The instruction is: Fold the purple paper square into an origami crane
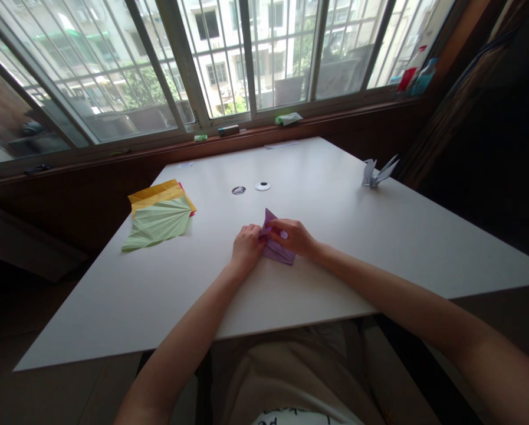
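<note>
While the half-folded purple paper was pinched by the left hand and right hand, folds remained undone; a finished paper crane was set apart.

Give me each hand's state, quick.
Left hand: fingers closed, pinching the purple folded paper.
Right hand: fingers closed on the same paper's upper flap.

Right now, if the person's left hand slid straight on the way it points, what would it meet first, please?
The left hand points right, already against the purple folded paper; just beyond is the right hand, pinching it too.
</note>
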Demonstrator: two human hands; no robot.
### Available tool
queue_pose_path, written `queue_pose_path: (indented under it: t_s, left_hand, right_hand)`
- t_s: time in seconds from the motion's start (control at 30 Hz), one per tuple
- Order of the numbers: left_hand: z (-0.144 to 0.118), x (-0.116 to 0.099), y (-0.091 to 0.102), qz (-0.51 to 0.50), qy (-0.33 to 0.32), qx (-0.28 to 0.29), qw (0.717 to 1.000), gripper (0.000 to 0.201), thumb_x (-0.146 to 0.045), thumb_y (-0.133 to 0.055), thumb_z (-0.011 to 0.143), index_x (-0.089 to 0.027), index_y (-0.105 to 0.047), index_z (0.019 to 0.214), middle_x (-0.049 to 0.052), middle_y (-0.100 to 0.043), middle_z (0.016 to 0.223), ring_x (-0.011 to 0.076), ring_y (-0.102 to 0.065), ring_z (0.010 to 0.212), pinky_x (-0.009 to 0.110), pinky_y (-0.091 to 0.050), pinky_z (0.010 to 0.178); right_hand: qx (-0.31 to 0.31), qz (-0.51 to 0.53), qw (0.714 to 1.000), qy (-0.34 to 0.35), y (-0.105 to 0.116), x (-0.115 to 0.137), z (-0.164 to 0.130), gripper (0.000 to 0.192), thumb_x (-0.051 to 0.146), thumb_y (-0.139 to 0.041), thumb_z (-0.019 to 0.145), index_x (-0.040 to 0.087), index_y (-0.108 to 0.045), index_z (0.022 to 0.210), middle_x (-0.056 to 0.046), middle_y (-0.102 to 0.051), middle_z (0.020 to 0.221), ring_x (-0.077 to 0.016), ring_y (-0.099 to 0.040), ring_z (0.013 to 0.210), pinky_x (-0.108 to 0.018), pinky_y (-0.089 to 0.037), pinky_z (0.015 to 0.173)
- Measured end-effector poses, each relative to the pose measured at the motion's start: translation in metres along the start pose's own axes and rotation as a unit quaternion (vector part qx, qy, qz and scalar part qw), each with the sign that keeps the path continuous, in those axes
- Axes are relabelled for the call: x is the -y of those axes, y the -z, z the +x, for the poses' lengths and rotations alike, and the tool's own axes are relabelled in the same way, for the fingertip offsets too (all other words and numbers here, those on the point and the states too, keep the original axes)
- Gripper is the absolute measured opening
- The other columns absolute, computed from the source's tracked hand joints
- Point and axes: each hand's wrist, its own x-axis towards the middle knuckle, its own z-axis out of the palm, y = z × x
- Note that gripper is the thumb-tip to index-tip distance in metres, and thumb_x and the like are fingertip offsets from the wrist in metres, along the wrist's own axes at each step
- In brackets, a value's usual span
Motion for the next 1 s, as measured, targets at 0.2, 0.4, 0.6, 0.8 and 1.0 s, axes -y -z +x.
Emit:
queue_pose_path:
  t_s: [0.2, 0.4, 0.6, 0.8, 1.0]
  left_hand:
    - [-0.0002, -0.0004, 0.0006, -0.002, -0.004, 0.002, 1.0, 0.009, -0.023, -0.049, 0.082, -0.018, -0.054, 0.088, 0.004, -0.061, 0.093, 0.0178, -0.052, 0.092, 0.027, -0.041, 0.077]
    - [0.0008, -0.0006, 0.0006, -0.001, 0.002, 0.004, 1.0, 0.008, -0.024, -0.049, 0.082, -0.019, -0.053, 0.085, 0.004, -0.061, 0.092, 0.0179, -0.052, 0.091, 0.027, -0.042, 0.076]
    - [0.0003, 0.0, -0.0003, 0.002, -0.003, -0.004, 1.0, 0.008, -0.025, -0.048, 0.082, -0.018, -0.052, 0.083, 0.005, -0.061, 0.091, 0.0181, -0.052, 0.089, 0.027, -0.041, 0.073]
    - [0.0007, -0.0003, 0.0, 0.002, -0.003, -0.004, 1.0, 0.007, -0.025, -0.049, 0.082, -0.018, -0.052, 0.083, 0.005, -0.061, 0.091, 0.0181, -0.052, 0.089, 0.028, -0.041, 0.073]
    - [0.0007, -0.0005, -0.0003, 0.001, -0.002, -0.006, 1.0, 0.008, -0.025, -0.048, 0.082, -0.018, -0.053, 0.084, 0.005, -0.061, 0.091, 0.0181, -0.052, 0.089, 0.028, -0.041, 0.073]
  right_hand:
    - [-0.027, 0.014, 0.999, 0.009, 0.0013, 0.0014, 0.0007, 0.02, 0.023, -0.051, 0.081, 0.016, -0.061, 0.096, -0.003, -0.065, 0.073, -0.0104, -0.054, 0.058, -0.022, -0.044, 0.062]
    - [-0.037, 0.008, 0.999, 0.01, 0.003, 0.0047, 0.0013, 0.021, 0.023, -0.051, 0.08, 0.017, -0.057, 0.1, 0.0, -0.063, 0.067, -0.0102, -0.055, 0.057, -0.022, -0.045, 0.061]
    - [-0.035, 0.009, 0.999, 0.0, 0.0043, 0.0064, 0.0011, 0.024, 0.023, -0.051, 0.08, 0.018, -0.054, 0.104, 0.001, -0.062, 0.067, -0.0104, -0.055, 0.057, -0.022, -0.045, 0.061]
    - [-0.031, 0.006, 0.999, -0.005, 0.0039, 0.0057, 0.001, 0.026, 0.023, -0.051, 0.081, 0.017, -0.053, 0.106, 0.0, -0.062, 0.067, -0.0104, -0.055, 0.057, -0.022, -0.044, 0.061]
    - [-0.021, 0.003, 1.0, -0.007, 0.0025, 0.0045, 0.0009, 0.024, 0.022, -0.051, 0.081, 0.017, -0.055, 0.104, 0.0, -0.062, 0.067, -0.0105, -0.055, 0.057, -0.022, -0.044, 0.061]
